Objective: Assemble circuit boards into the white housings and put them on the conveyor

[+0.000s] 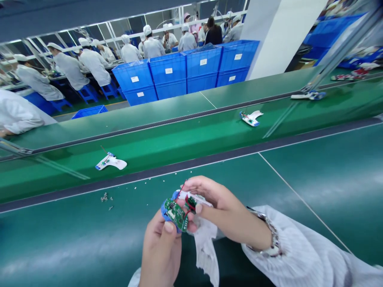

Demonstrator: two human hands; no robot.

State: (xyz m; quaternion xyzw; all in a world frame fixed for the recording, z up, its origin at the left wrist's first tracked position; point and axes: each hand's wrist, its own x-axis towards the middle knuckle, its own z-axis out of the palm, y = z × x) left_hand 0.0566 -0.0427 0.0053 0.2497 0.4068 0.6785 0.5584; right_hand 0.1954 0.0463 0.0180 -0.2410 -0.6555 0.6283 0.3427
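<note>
My left hand (pixel 161 251) pinches a green circuit board (pixel 176 214) between thumb and fingers, with a blue plastic part (pixel 165 211) along its edge. My right hand (pixel 221 211) grips a white plastic housing (pixel 196 198) against the board. Thin red wires (pixel 186 203) link the board to a second small green board (pixel 190 202). A crumpled white film (pixel 206 255) hangs below my hands. A metal wristwatch (pixel 267 235) sits on my right wrist. Several tiny screws (pixel 104 197) lie on the green bench mat (pixel 89 243), left of my hands.
A green conveyor belt (pixel 179 137) runs beyond the bench, carrying several white-and-blue devices (pixel 110 162). Stacked blue crates (pixel 167 75) stand behind it. Co-workers in white gowns and caps (pixel 94 67) sit at benches beyond, and a white pillar (pixel 278 40) stands at the back right.
</note>
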